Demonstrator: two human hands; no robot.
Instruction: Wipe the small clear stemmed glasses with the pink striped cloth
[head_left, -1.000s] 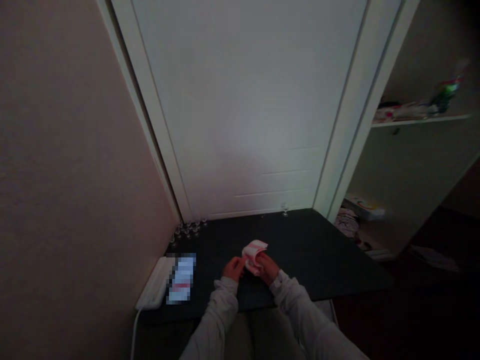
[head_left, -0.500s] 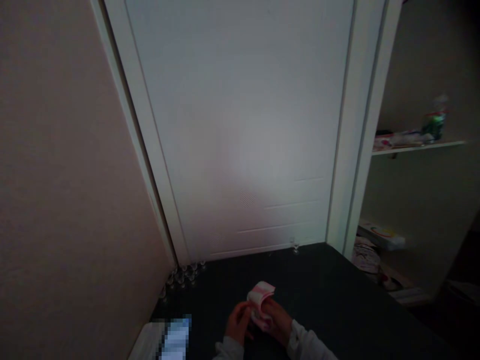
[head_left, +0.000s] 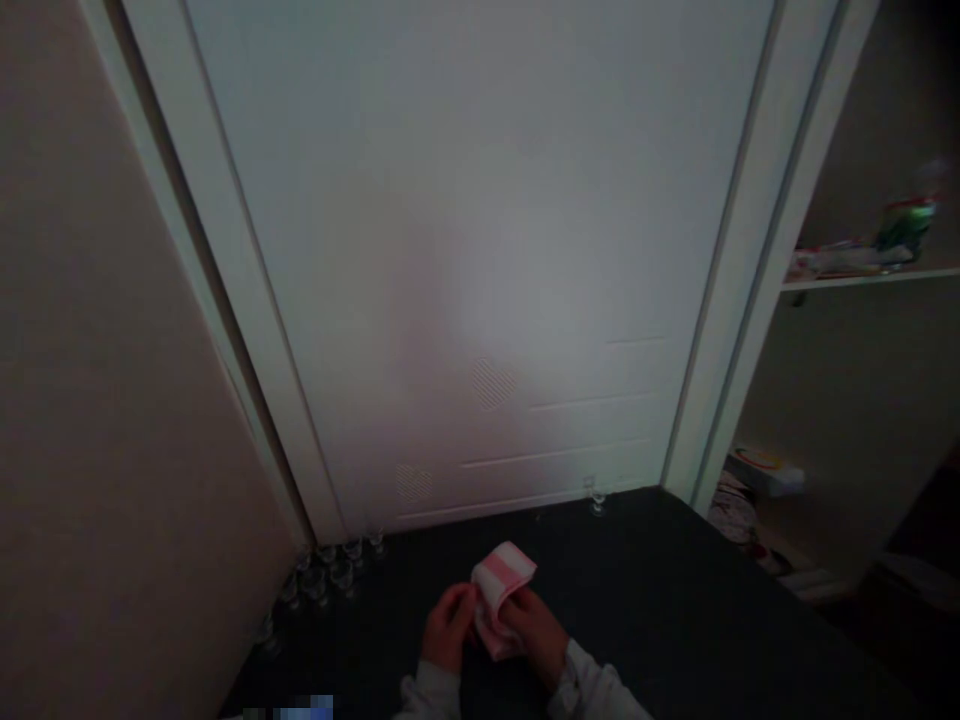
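A pink and white striped cloth (head_left: 505,572) is bunched between my two hands, above the dark tabletop. My left hand (head_left: 450,625) has its fingers closed at the cloth's left edge. On the other side, my right hand (head_left: 534,630) grips the cloth from within a fold, its fingertips covered by the fabric. Whether anything lies inside the cloth cannot be made out.
Several small clear glasses (head_left: 316,582) stand at the table's back left corner, by the wall. One more glass (head_left: 598,502) stands at the back right, near the white panel (head_left: 495,250). Shelves (head_left: 870,280) with packages are at the right.
The view has shifted, so the glasses and the bluish pixelated patch sit lower and further left. The cloth is tilted differently and spread a little wider between my hands.
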